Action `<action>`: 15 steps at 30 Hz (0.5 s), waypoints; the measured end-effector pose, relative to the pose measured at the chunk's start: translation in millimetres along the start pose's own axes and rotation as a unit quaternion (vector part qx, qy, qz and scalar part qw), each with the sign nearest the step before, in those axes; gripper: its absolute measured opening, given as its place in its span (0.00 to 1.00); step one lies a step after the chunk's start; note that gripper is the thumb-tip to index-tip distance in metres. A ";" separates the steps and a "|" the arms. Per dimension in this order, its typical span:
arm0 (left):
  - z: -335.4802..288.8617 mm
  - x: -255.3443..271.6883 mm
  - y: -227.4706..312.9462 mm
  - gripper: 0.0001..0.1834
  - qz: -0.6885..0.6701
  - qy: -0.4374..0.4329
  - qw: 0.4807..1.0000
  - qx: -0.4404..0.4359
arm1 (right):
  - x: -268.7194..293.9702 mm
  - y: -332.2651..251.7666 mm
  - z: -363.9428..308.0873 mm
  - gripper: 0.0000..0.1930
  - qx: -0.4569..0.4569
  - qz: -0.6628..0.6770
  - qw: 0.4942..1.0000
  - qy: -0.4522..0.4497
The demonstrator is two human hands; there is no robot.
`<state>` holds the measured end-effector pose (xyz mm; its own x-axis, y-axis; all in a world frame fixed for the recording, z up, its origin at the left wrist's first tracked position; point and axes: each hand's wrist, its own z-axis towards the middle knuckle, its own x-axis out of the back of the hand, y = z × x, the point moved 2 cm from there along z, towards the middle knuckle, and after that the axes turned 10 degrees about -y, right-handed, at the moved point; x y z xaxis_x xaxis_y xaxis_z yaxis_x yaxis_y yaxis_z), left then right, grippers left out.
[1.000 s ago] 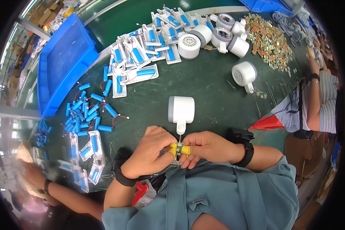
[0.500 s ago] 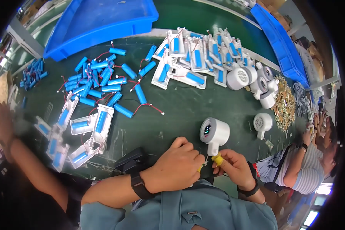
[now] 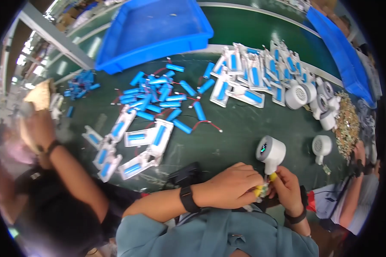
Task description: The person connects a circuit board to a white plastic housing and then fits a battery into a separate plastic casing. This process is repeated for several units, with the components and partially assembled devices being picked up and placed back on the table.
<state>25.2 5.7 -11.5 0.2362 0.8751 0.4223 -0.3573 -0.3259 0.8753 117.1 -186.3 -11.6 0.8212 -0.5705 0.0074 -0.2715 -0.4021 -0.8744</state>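
Observation:
A white round-headed device (image 3: 271, 154), like a small handheld fan head with a lit display, sits on the green bench just beyond my hands, its short neck toward me. My left hand (image 3: 236, 186) is closed, its fingertips pinching a small circuit board (image 3: 264, 192) below the neck. My right hand (image 3: 289, 188) is closed beside the neck, thumb and fingers pressed together; what they grip is hidden. Yellow coverings show at the fingertips of both hands. To the right, another white fan head (image 3: 322, 145) lies with a small board attached.
Loose blue battery cells (image 3: 158, 92) with red wires lie left of centre. White half-shells with cells (image 3: 253, 75) are heaped at the back, near more fan heads (image 3: 302, 94) and a pile of small boards (image 3: 346, 124). Blue trays (image 3: 154, 45) stand behind. Co-workers' arms (image 3: 79, 175) flank me.
The view has swung left, so the scene sits farther right. My left hand has come closer to my right hand, and the circuit board now shows between them.

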 end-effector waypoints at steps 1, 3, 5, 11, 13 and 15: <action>-1.1 7.3 6.6 0.08 -0.033 0.002 0.999 -0.009 | -0.2 2.8 0.1 0.08 0.013 0.012 1.000 -0.015; -5.3 19.3 20.5 0.09 -0.125 0.012 0.991 0.054 | 2.8 7.4 -0.8 0.09 0.040 -0.031 0.998 -0.040; -11.8 27.2 28.6 0.10 -0.384 0.053 0.910 0.150 | -1.2 5.0 -2.7 0.08 0.060 -0.028 0.997 -0.037; -67.8 106.5 61.0 0.14 -0.251 0.351 0.892 0.133 | 0.5 10.5 -4.8 0.07 0.112 -0.042 0.993 -0.023; -99.0 141.8 67.6 0.13 -0.151 0.432 0.881 0.122 | 0.9 11.0 -5.3 0.08 0.124 -0.048 0.991 -0.020; -137.1 181.1 65.4 0.11 -0.069 0.492 0.852 0.163 | -0.8 12.7 -4.4 0.08 0.140 -0.062 0.988 -0.032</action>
<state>-79.3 191.9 90.0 -0.6737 0.7374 0.0477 -0.0803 -0.1372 0.9873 110.8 -194.1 -20.5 0.8721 -0.4791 0.0993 -0.0249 -0.2460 -0.9689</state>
